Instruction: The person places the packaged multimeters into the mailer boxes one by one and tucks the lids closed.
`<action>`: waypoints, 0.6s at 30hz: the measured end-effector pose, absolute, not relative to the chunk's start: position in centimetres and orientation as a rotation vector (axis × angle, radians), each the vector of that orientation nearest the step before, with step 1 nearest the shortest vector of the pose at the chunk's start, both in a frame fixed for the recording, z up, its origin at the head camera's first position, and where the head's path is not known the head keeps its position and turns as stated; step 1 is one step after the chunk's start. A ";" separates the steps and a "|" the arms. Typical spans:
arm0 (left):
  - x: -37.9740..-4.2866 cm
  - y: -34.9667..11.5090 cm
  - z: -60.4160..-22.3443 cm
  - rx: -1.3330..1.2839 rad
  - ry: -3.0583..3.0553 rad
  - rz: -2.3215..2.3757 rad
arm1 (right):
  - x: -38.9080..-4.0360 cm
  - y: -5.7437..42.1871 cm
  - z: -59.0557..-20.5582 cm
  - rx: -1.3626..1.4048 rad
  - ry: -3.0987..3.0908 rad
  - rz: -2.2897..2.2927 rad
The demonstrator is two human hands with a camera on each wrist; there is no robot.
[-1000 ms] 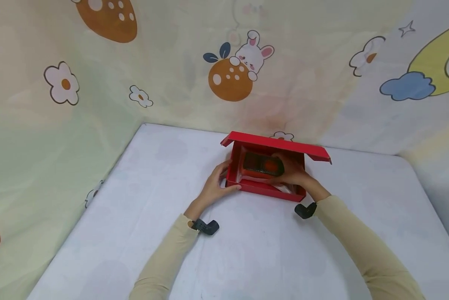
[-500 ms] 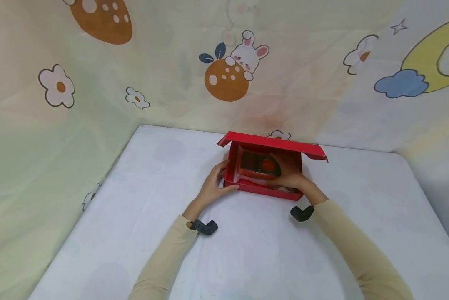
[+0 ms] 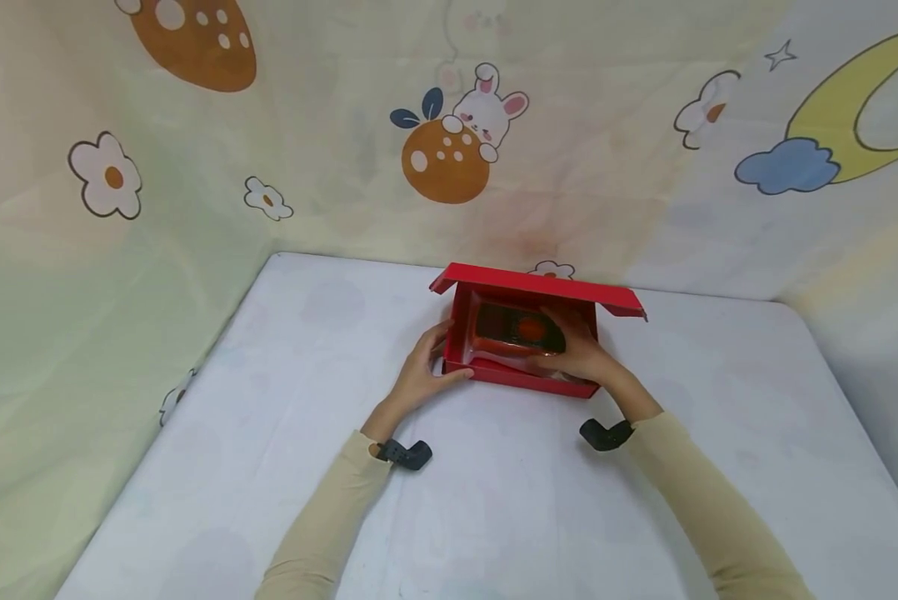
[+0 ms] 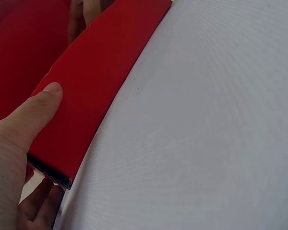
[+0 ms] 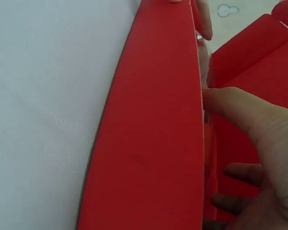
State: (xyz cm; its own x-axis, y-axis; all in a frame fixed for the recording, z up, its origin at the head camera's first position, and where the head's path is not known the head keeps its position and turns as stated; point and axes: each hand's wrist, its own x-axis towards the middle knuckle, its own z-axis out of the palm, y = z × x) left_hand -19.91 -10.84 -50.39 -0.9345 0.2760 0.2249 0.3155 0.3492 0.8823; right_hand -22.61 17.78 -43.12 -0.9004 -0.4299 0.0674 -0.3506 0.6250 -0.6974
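Observation:
A red cardboard box [image 3: 520,378] with its lid [image 3: 542,283] raised stands near the table's back edge. My left hand [image 3: 416,379] grips its front left corner; in the left wrist view the thumb lies on the red front wall [image 4: 93,86] and other fingers reach behind the corner. Inside the box, a dark-topped, orange-sided package [image 3: 500,323] lies over clear plastic. My right hand [image 3: 582,357] reaches in and grips its right end between thumb and fingers. In the right wrist view the front wall [image 5: 149,124] hides most of the package from my right hand [image 5: 273,158].
The white table [image 3: 494,508] spreads in front of the box and to both sides. A patterned cloth [image 3: 329,150] with cartoon prints hangs close behind the lid. Black wrist cameras sit on the left wrist [image 3: 411,455] and right wrist [image 3: 605,435].
The head view has turned slightly, so the scene appears further left. My right hand and the package have shifted slightly rightward within the box. My left hand keeps its grip on the corner.

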 end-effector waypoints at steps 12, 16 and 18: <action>-19.9 -10.7 -50.3 -0.563 -2.529 -1.692 | -20.7 19.3 -42.2 -0.590 2.623 -1.410; -19.9 -10.7 -50.2 -0.531 -2.518 -1.757 | -19.5 20.0 -41.8 -0.492 2.565 -1.506; -19.9 -10.8 -50.2 -0.503 -2.503 -1.799 | -18.9 20.3 -41.7 -0.437 2.547 -1.539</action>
State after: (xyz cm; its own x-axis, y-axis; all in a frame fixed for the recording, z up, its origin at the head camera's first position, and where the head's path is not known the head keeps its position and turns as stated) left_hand -19.94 -10.81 -50.15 -0.9480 0.2475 0.2000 0.2684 0.2845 0.9203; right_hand -18.88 20.27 -41.72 -0.9490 -0.3133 0.0350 -0.1766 0.4364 -0.8822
